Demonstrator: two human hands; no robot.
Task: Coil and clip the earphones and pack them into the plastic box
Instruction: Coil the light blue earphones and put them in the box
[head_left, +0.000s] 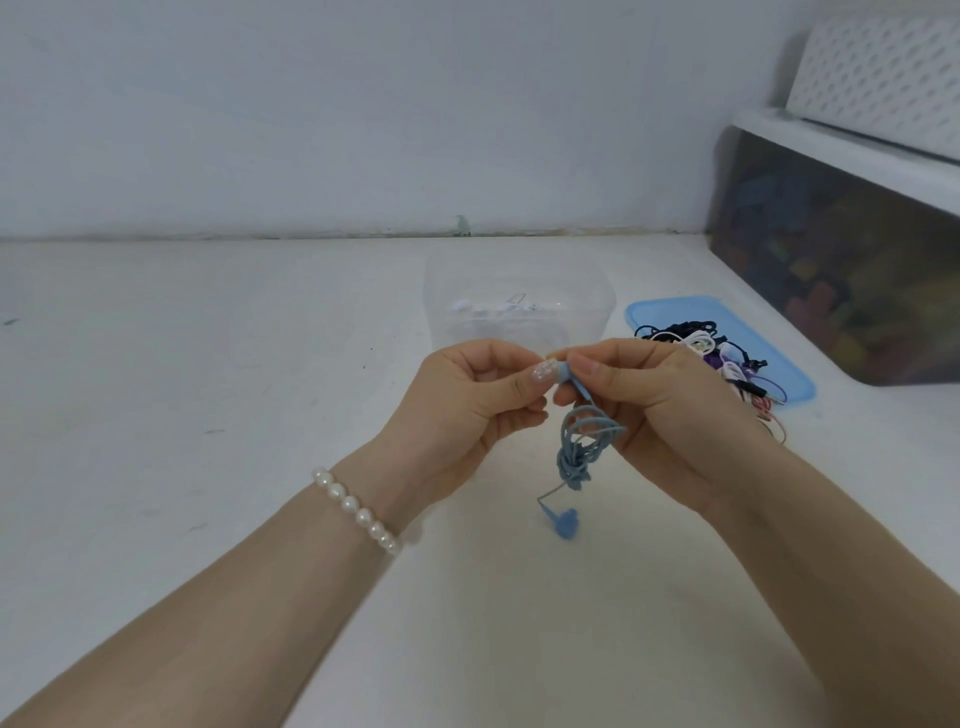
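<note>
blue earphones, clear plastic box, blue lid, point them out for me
blue earphones (576, 447): head view, on the coiled cable hanging between both hands
clear plastic box (582, 291): head view, on its right wall
blue lid (795, 382): head view, on its bare right rim

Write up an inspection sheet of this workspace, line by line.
Surface: white tabletop, a few small dark marks.
Job's things: blue earphones, cord partly coiled, one earbud dangling below; clear plastic box behind the hands, white earphones with a clip inside.
Clutter: blue lid carrying a tangled pile of earphones, black, white, purple and pink.
Grippers: left hand and right hand both pinch the blue earphones near the top.
Cables: some cords from the pile trail over the lid's near edge.
Surroundings: white wall; dark translucent storage bin at right, a white perforated basket on top.
</note>
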